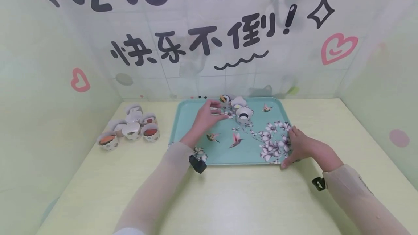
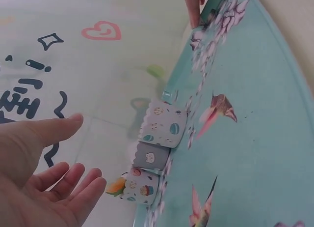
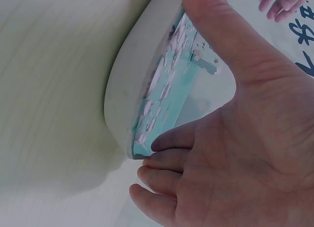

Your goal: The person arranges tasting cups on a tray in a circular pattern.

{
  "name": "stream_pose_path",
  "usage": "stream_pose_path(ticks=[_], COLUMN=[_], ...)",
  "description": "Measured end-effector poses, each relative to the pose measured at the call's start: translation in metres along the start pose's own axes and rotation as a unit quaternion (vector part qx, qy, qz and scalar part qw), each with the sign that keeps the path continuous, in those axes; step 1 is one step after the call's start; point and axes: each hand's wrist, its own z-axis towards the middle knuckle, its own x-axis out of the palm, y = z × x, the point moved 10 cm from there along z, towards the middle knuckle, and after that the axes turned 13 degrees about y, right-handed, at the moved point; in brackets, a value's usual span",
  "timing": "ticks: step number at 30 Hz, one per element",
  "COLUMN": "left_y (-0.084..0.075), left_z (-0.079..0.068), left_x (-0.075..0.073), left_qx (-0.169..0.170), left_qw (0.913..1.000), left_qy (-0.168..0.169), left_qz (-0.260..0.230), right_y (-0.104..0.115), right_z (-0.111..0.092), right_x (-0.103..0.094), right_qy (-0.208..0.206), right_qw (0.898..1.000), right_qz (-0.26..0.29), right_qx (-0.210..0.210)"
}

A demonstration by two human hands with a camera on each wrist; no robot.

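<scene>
A turquoise tray [image 1: 192, 126] with flowers and birds lies on the table. Three paper cups stand together near its back edge: one holding a dark-wrapped roll with an orange piece [image 1: 225, 99], a scalloped cup with something yellow inside [image 1: 238, 101], and a front cup with a white-and-black piece [image 1: 244, 115]. Just left of these is my left hand [image 1: 209, 114], fingers spread and relaxed, with nothing in it; the left wrist view shows it apart from the cups [image 2: 164, 124]. My right hand [image 1: 301, 145] touches the tray's front right corner, thumb at the front rim, fingers along the right side.
Several more patterned paper cups [image 1: 132, 130] cluster on the table left of the tray, some with red or orange food pieces. Behind the pale table [image 1: 228, 198] rises a printed wall sheet [image 1: 196, 79], close to the tray's back rim.
</scene>
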Motion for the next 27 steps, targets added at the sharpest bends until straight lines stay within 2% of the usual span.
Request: stream_pose_path(ticks=[7, 16, 27], left_y=[-0.004, 0.008, 0.023], left_z=[-0.016, -0.038, -0.078], left_x=[-0.027, -0.070, -0.125], left_qx=[0.008, 0.001, -0.019], left_qw=[0.9999, 0.9998, 0.9976], left_qy=[-0.003, -0.019, -0.061], left_qz=[-0.006, 0.008, 0.027], right_y=[-0.001, -0.002, 0.000], right_z=[0.000, 0.000, 0.000], right_x=[0.001, 0.001, 0.000], right_qy=[0.003, 0.002, -0.001], right_qw=[1.000, 1.000, 1.000], right_qz=[-0.002, 0.000, -0.009], right_qx=[0.003, 0.004, 0.000])
